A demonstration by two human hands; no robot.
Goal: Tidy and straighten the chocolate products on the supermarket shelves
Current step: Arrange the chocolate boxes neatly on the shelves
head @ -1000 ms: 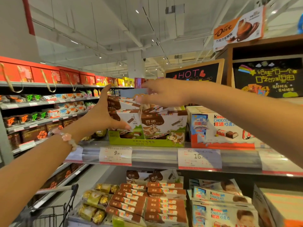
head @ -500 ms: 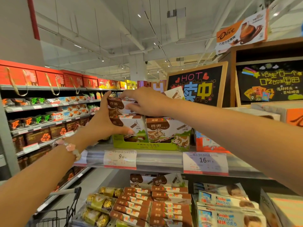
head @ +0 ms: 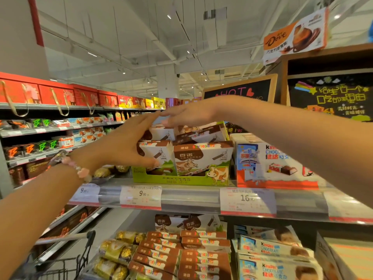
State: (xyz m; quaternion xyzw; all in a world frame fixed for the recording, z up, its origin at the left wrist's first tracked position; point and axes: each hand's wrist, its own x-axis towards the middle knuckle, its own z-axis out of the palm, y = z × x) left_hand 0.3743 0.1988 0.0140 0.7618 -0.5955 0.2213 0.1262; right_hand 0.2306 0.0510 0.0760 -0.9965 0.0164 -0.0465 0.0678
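Observation:
Brown-and-white cow-print chocolate boxes (head: 201,156) stand in a green display tray (head: 181,179) on the upper shelf, with more boxes (head: 199,134) lying tilted on top of them. My left hand (head: 125,144) presses flat against the left side of the stack, fingers straight and thumb across the front of the left box (head: 159,152). Just above the top boxes is my right hand (head: 187,115), flat, with its fingers pointing left towards my left fingertips. Neither hand holds anything.
A Kinder carton (head: 268,158) stands right of the tray. The shelf rail (head: 191,196) carries price tags. Below lie brown chocolate bars (head: 181,253), gold-wrapped packs (head: 117,251) and Kinder packs (head: 272,249). A shopping cart (head: 60,259) stands lower left, and a Dove sign (head: 294,35) hangs upper right.
My right hand has let go of the upper left box and now lies flat above the stack. My left hand stays against the stack's left side.

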